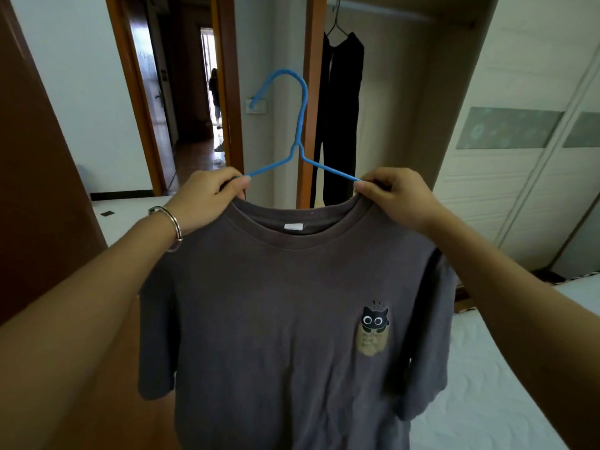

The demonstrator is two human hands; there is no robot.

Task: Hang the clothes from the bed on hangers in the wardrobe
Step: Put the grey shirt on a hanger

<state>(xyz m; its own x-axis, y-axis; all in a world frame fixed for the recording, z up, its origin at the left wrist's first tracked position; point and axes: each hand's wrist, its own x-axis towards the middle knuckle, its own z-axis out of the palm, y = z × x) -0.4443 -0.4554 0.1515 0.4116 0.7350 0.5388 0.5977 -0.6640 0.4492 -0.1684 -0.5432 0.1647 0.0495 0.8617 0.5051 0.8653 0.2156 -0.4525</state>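
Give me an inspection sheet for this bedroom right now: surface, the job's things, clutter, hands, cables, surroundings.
Surface: white bed at lower right, partly hidden by the shirt.
Job's things: grey T-shirt held up on a blue hanger, whose arms run into the collar; dark trousers already hang in the wardrobe.
Clutter: small dark square on the floor at left.
Hands: left hand and right hand each pinch the shirt's collar edge over a hanger arm.
Cables: nothing seen.
Surroundings: open doorway ahead with a person beyond; white wardrobe door at right.
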